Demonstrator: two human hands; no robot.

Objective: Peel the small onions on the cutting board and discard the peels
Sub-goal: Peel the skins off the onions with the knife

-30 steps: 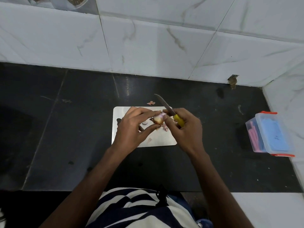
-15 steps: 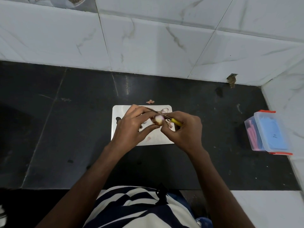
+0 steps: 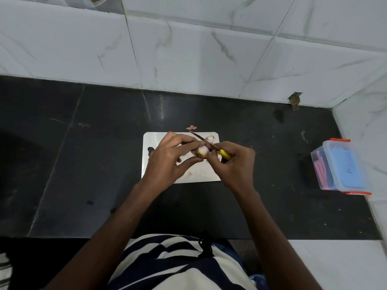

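Above a white cutting board (image 3: 155, 141) my left hand (image 3: 167, 159) pinches a small pale onion (image 3: 202, 152) between thumb and fingers. My right hand (image 3: 234, 164) grips a knife by its yellow handle (image 3: 224, 154); its blade (image 3: 202, 139) lies across the top of the onion and points up-left. Another small onion (image 3: 210, 138) lies on the board near its far right corner. A pink scrap of peel (image 3: 189, 174) lies on the board's near half. My hands hide most of the board's middle.
The board lies on a dark stone counter (image 3: 83, 164) backed by white marble tiles (image 3: 188, 59). One peel scrap (image 3: 191, 128) lies on the counter just behind the board. A clear plastic box (image 3: 340, 167) with orange clips stands at the right by the side wall.
The knife blade, which pointed up and away a second ago, now lies low across the onion. Both hands stay together over the board with the onion between them.
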